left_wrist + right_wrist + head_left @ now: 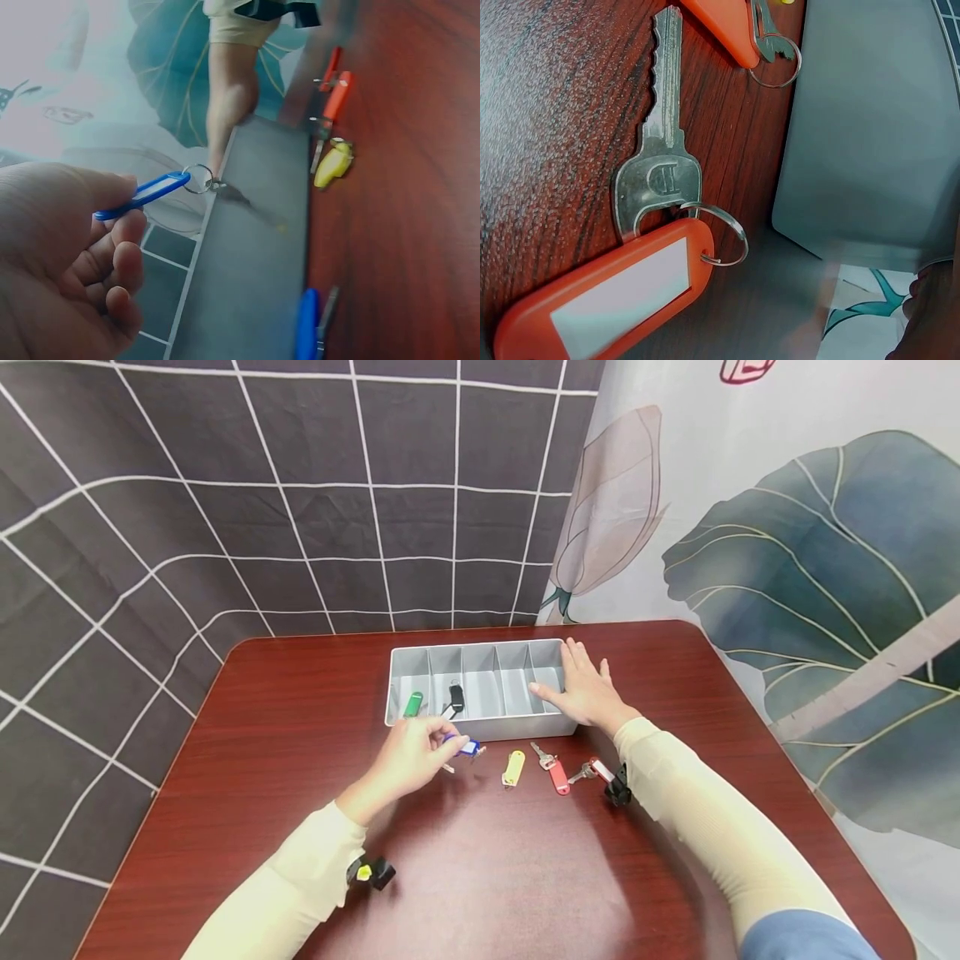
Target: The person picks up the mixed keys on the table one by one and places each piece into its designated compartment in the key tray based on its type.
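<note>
My left hand [412, 756] pinches a blue key tag [150, 196] between thumb and forefinger, just in front of the tray's near wall. A metal ring [198, 178] with a key hangs off the tag's far end. My right hand [588, 693] rests with fingers straight on the right end of the grey divided tray [517, 727]. In the tray, a green key tag [413, 704] lies in the leftmost compartment and a black key tag [457, 697] in the one beside it. A second blue tag [307, 326] with a key lies on the table, mostly hidden by my left hand in the head view.
In front of the tray lie a yellow key tag [513, 768], a red key tag [558, 777] with its key, and another red tag [607, 300] with a key under my right wrist. The reddish-brown table [300, 718] meets hanging cloth at the back.
</note>
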`<state>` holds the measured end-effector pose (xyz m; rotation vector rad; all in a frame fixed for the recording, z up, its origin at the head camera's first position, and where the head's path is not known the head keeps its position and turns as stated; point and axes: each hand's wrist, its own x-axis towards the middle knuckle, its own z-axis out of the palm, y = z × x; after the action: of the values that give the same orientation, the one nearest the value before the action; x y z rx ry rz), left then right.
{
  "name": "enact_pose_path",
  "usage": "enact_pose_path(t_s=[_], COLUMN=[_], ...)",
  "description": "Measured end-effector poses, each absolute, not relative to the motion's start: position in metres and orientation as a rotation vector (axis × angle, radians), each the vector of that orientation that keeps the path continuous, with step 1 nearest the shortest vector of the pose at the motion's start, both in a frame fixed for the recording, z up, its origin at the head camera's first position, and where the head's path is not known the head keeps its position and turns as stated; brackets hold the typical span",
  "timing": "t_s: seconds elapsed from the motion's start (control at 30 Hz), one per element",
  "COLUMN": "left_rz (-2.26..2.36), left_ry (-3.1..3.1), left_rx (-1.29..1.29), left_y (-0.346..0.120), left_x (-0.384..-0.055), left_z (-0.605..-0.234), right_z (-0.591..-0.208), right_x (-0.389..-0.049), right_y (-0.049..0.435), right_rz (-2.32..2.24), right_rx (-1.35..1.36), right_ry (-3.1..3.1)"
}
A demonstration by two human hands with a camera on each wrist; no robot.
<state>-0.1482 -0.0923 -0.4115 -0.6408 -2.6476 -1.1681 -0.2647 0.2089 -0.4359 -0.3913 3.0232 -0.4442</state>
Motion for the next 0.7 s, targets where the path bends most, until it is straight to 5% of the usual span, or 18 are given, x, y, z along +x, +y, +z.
enact_pose_path(t_s=[0.7], left_rz=[-1.338], left_ry=[-2.668], left_rx=[-0.416], left_y=[-0.076], left_x=[-0.211], left_z=[-0.382], right_z=[-0.437], right_x=[-0.266], right_y=[0.209], right_rz=[-0.446], right_rx=[-0.381], right_ry=[3.034])
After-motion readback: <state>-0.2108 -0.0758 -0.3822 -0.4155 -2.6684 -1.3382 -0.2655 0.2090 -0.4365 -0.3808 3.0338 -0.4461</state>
